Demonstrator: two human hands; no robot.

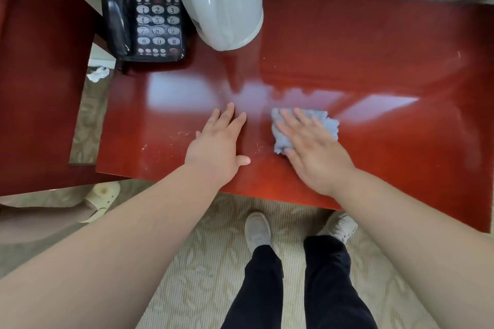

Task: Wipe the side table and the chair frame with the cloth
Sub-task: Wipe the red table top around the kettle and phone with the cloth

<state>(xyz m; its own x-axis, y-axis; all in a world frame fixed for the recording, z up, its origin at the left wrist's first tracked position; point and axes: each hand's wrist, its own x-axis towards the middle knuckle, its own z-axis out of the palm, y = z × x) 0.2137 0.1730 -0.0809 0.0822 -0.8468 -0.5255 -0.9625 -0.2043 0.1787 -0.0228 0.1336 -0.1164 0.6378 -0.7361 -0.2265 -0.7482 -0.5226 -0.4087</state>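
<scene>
The glossy red side table (374, 67) fills the middle of the view. A crumpled light blue cloth (327, 121) lies near the table's front centre. My right hand (312, 149) presses flat on the cloth with straight fingers. My left hand (217, 144) rests flat on the bare tabletop just left of the cloth, fingers spread, holding nothing. White smudges mark the surface left of my left hand. A red wooden chair frame (40, 75) stands at the left.
A black desk phone (149, 10) sits at the table's back left corner, and a white rounded appliance (222, 0) stands beside it. A crumpled white tissue (97, 74) lies in the gap between chair and table. Another person's sandalled foot (103, 199) is at the left.
</scene>
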